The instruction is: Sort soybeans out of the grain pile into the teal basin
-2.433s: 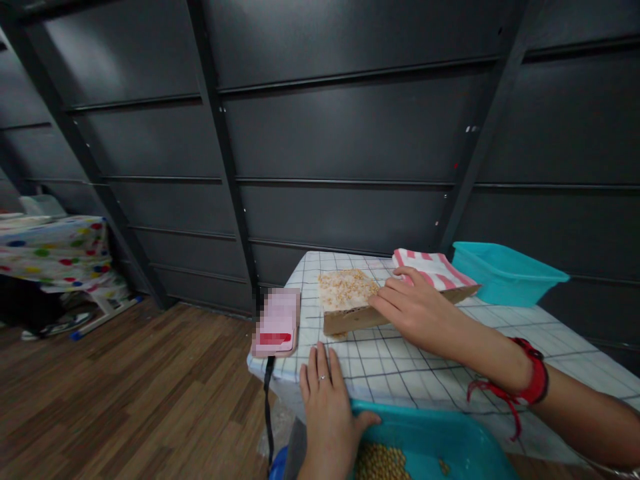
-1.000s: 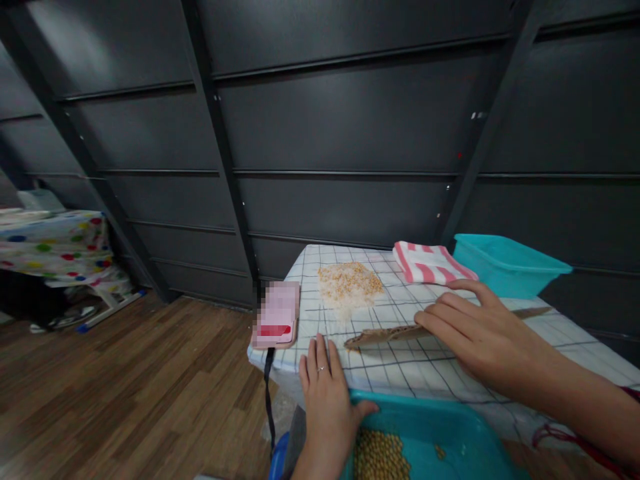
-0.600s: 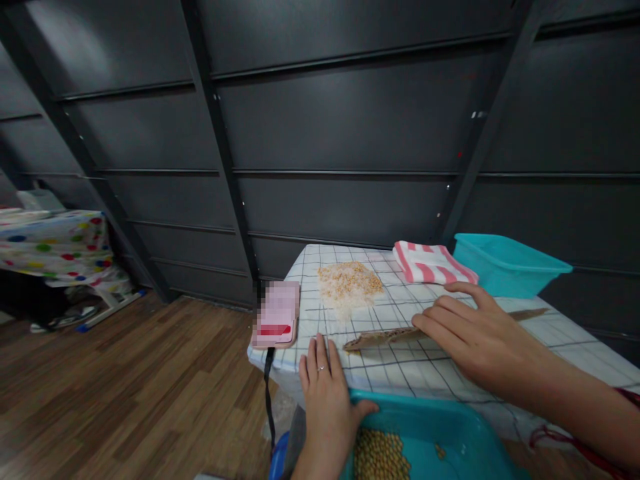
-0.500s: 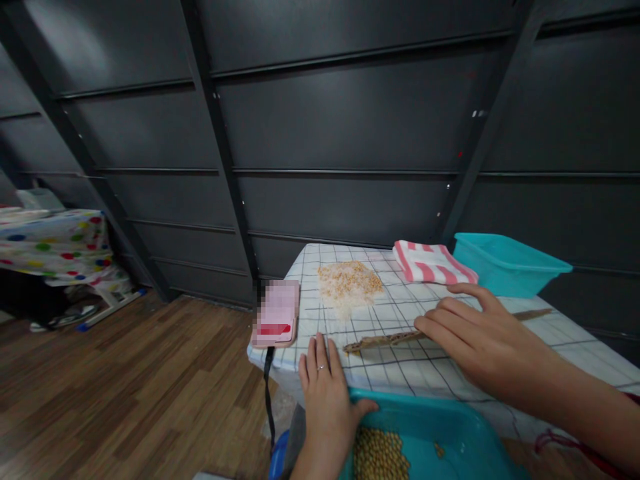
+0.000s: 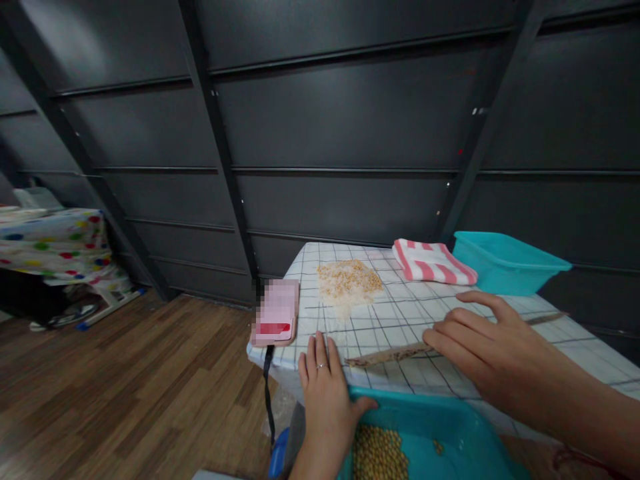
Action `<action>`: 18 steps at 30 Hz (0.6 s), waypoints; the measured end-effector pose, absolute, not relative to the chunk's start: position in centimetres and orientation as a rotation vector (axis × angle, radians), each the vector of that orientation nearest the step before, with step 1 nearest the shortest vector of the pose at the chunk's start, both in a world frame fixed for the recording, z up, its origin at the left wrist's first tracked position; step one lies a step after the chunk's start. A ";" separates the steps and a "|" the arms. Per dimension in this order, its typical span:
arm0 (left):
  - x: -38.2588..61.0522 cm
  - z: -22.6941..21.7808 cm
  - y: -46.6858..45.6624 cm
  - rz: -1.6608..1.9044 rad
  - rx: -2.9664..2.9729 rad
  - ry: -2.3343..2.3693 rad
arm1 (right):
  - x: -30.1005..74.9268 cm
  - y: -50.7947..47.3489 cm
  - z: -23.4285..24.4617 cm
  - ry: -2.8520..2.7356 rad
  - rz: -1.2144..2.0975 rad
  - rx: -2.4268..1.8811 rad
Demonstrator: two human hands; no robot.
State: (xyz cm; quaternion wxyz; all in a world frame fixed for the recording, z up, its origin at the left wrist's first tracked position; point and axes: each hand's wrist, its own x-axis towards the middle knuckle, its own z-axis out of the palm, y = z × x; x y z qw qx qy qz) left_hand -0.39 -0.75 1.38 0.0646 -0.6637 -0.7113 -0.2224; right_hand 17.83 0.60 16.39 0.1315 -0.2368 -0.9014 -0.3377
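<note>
My right hand (image 5: 483, 343) grips a long, thin brown stick (image 5: 390, 355) that lies low over the checked cloth on the table. Its fingers bend over the middle of the stick, with the index finger raised. My left hand (image 5: 324, 393) lies flat, fingers stretched out on the table's near edge, the thumb over the rim of a teal plastic bin (image 5: 425, 400). Inside that bin, beside the left hand, is a heap of soybeans (image 5: 380, 453). A spread of yellow and white grains (image 5: 350, 281) lies on the cloth beyond both hands.
A pink phone (image 5: 277, 310) with a black strap lies at the table's left edge. Toward the back right are a folded pink-striped towel (image 5: 433, 261) and a second teal bin (image 5: 515, 267). A dark panelled wall (image 5: 340, 120) rises behind the table (image 5: 307, 257).
My right hand has shifted slightly right and nearer to me, taking the stick with it. My left hand stays in place, as do the grains.
</note>
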 end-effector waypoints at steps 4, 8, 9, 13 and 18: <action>-0.4 1.1 -0.7 -0.670 -1.998 -2.126 | 18.2 0.5 16.4 -2.634 -0.933 -0.676; -0.5 0.7 -0.5 -0.707 -1.988 -2.100 | 19.2 0.6 16.7 -2.631 -0.938 -0.645; -0.5 0.7 -0.5 -0.711 -1.987 -2.101 | 19.5 0.7 16.8 -2.635 -0.929 -0.644; -0.5 0.6 -0.5 -0.704 -1.997 -2.114 | 20.6 1.0 17.4 -2.645 -0.846 -0.638; -0.6 0.2 -0.4 -0.708 -1.991 -2.102 | 20.7 1.4 17.5 -2.563 -0.882 -0.586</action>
